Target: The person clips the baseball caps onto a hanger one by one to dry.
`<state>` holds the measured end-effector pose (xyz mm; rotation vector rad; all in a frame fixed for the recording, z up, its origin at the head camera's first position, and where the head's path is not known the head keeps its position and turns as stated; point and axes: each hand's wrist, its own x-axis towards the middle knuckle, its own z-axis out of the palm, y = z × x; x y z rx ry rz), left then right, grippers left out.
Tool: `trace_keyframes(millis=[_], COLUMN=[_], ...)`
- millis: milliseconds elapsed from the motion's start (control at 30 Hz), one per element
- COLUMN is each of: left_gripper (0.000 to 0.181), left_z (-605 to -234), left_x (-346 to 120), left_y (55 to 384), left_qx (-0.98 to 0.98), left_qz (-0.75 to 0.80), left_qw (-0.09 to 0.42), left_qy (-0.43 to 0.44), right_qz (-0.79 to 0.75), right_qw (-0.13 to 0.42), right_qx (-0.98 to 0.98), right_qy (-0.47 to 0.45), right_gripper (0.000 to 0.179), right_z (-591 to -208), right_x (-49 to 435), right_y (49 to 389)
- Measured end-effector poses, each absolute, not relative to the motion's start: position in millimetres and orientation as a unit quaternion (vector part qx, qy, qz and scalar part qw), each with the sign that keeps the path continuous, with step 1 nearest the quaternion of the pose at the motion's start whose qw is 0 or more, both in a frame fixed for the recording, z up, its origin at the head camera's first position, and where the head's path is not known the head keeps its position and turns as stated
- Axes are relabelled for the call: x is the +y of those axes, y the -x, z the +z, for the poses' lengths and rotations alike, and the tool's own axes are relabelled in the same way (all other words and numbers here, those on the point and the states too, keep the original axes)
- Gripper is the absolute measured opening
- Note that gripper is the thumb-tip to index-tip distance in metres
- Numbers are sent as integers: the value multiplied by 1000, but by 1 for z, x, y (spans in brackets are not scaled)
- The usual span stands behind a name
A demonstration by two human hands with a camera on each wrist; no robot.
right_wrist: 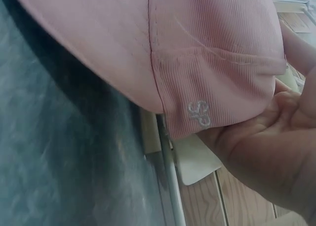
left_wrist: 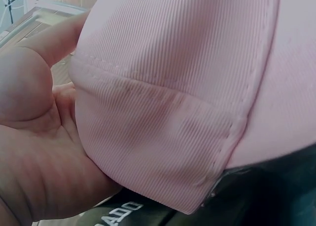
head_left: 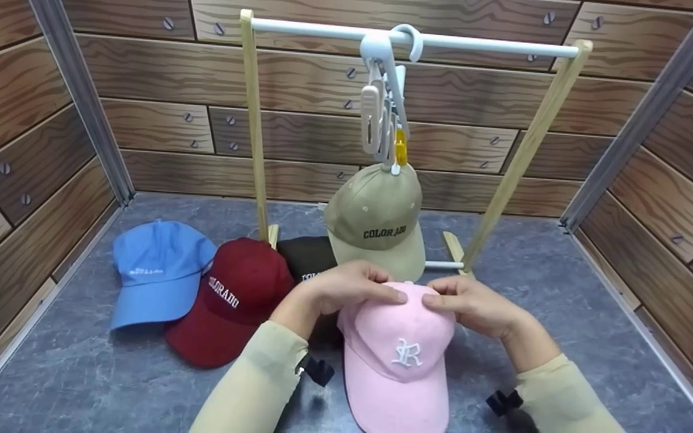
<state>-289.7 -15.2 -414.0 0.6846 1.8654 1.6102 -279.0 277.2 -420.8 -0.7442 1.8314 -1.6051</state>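
A pink cap (head_left: 403, 343) with a white embroidered letter on its front is held up between both hands, brim toward me. My left hand (head_left: 349, 288) grips the crown's left side, thumb on top near the button. On the other side my right hand (head_left: 473, 300) grips the crown, its thumb also on top. In the left wrist view the ribbed cap side (left_wrist: 163, 102) covers the left fingertips. The right wrist view shows a small white stitched mark (right_wrist: 199, 113) on the cap's side, with the right fingers tucked beneath the edge.
A tan cap (head_left: 376, 210) hangs from a clip hanger (head_left: 376, 48) on the white rail (head_left: 491, 45) of a wooden-legged rack. To the left lie a blue cap (head_left: 157, 270), a dark red cap (head_left: 250, 273) and a black cap (head_left: 307, 252), partly hidden. Wood-patterned walls surround the grey tabletop.
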Motion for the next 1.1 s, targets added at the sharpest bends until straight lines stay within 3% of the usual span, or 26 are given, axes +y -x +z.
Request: trace_keyframes(millis=[200,733,1100], left_gripper=[23,9,17], left_z=[-405,-390,-378], left_x=[-26,-41,-47], left_y=[290,293,290], left_qx=[712,714,717], left_qz=[595,605,623], left_qw=[268,213,167], left_qy=[-258,-281,-264], right_qz=[-607,-609,-611], right_qw=[281,239,200], right_qx=[686,692,704], right_qy=[287,306,300], right_gripper=[16,15,13], right_z=[-414,-392,-381], right_x=[265,246,236], right_y=[282,291,293])
